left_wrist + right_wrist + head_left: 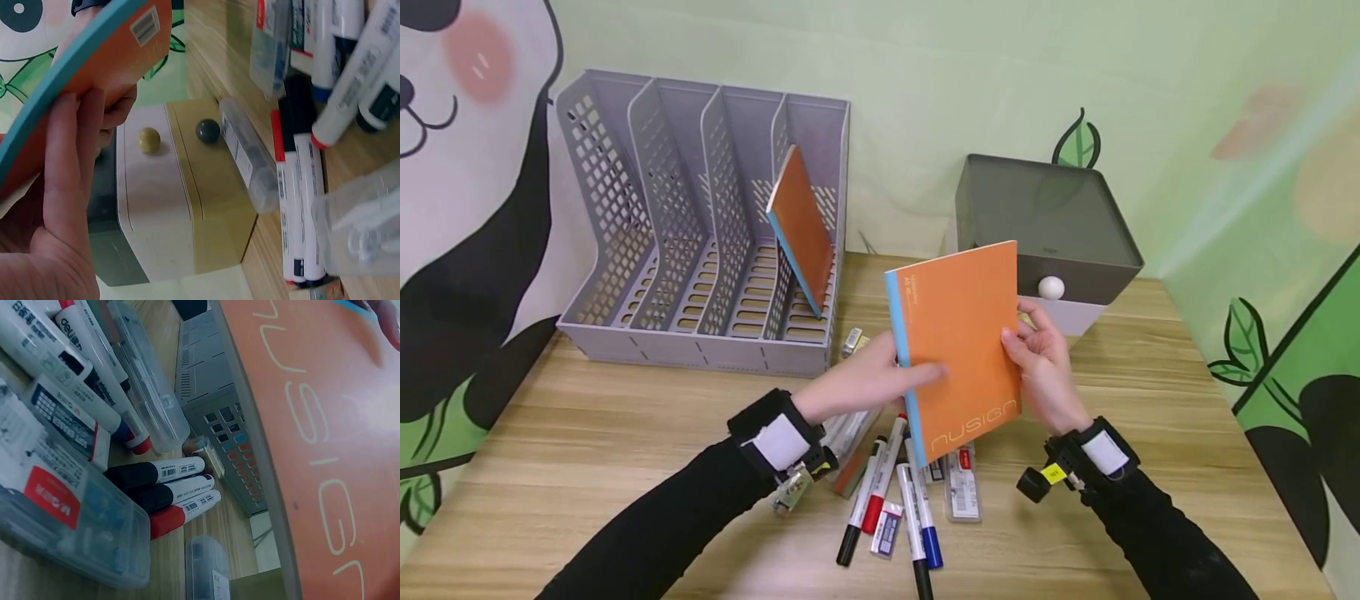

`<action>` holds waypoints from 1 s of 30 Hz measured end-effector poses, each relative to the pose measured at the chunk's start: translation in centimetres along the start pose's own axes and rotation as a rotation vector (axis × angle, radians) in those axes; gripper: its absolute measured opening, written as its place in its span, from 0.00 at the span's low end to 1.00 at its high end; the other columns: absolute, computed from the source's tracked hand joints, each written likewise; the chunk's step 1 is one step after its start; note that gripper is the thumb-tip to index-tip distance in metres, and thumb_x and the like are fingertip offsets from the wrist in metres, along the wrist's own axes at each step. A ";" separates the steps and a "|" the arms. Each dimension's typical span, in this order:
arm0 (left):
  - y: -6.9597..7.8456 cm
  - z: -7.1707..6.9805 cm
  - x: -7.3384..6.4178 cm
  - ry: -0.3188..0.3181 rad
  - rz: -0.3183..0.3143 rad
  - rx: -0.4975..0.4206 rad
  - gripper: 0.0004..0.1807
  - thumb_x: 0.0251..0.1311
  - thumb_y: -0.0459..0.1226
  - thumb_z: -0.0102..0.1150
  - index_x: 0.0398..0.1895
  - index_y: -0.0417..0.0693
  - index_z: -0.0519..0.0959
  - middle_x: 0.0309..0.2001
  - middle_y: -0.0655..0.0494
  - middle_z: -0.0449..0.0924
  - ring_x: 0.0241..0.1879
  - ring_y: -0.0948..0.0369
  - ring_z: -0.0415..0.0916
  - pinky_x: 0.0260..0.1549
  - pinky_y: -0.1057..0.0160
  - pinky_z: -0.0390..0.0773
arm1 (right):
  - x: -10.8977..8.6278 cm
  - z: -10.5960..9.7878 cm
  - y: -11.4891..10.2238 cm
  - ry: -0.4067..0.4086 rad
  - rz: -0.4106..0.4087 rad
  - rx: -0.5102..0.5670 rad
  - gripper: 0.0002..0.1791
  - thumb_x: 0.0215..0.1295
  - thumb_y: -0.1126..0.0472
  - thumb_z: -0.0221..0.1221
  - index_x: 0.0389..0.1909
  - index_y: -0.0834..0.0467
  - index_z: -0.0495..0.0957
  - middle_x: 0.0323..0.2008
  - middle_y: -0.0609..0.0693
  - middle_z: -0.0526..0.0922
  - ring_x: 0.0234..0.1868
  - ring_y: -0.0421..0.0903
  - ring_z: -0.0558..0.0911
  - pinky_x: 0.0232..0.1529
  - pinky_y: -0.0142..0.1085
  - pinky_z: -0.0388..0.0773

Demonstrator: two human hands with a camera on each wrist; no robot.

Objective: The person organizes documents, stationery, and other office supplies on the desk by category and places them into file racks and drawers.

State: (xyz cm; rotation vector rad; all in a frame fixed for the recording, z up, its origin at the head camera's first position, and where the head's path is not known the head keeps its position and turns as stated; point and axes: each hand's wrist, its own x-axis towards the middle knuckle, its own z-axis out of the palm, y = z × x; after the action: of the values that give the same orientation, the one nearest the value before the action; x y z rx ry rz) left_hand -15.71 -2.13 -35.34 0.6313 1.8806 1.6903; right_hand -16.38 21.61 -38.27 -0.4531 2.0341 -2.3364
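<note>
An orange notebook (962,350) with a blue spine is held up over the table between both hands. My left hand (868,375) grips its spine side, thumb on the cover and fingers behind it, as the left wrist view shows. At the opposite edge my right hand (1048,367) pinches the notebook, thumb in front. Lettering on the cover fills much of the right wrist view. A second orange notebook (805,233) leans in the rightmost slot of the grey file rack (655,346).
Beneath the notebook lie several markers (865,500), an eraser box (887,530) and a clear plastic case (962,492). At the back right stands a small drawer unit (1048,208) with round knobs. A green-patterned backdrop (910,108) rises behind the table.
</note>
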 end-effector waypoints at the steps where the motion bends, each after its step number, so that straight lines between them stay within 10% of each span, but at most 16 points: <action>1: 0.1 -0.2 0.0 0.001 0.000 0.000 0.25 0.64 0.39 0.53 0.64 0.50 0.63 0.56 0.43 0.75 0.47 0.52 0.81 0.33 0.52 0.83 | 0.3 0.2 0.1 -0.010 -0.006 0.006 0.17 0.70 0.66 0.47 0.57 0.55 0.63 0.45 0.44 0.82 0.39 0.39 0.83 0.38 0.32 0.82; 19: -1.1 -0.9 -1.0 0.159 0.104 0.140 0.22 0.67 0.40 0.49 0.64 0.50 0.63 0.55 0.45 0.76 0.48 0.50 0.80 0.29 0.59 0.84 | 1.6 1.8 0.9 -0.010 -0.030 -0.155 0.20 0.68 0.68 0.49 0.60 0.64 0.62 0.43 0.38 0.82 0.44 0.35 0.81 0.44 0.27 0.79; 25: -0.9 -1.5 -1.9 0.309 0.189 0.318 0.19 0.67 0.40 0.49 0.60 0.49 0.68 0.53 0.51 0.78 0.48 0.58 0.79 0.42 0.62 0.81 | 1.7 1.8 1.2 0.070 -0.050 -0.174 0.20 0.69 0.69 0.47 0.60 0.67 0.60 0.43 0.45 0.80 0.45 0.39 0.79 0.46 0.28 0.79; 30: -0.5 -2.3 -2.7 0.439 0.213 0.421 0.14 0.66 0.39 0.48 0.51 0.45 0.73 0.41 0.49 0.82 0.38 0.61 0.81 0.33 0.67 0.80 | 1.6 1.7 1.2 0.138 -0.060 -0.135 0.18 0.67 0.74 0.44 0.57 0.67 0.60 0.39 0.51 0.80 0.42 0.44 0.81 0.44 0.30 0.80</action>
State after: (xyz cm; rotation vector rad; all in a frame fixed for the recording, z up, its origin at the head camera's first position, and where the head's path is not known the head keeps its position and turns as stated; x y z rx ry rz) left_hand -15.21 -5.67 -35.47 0.6785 2.6041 1.6717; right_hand -17.78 19.48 -38.92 -0.3699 2.2811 -2.3336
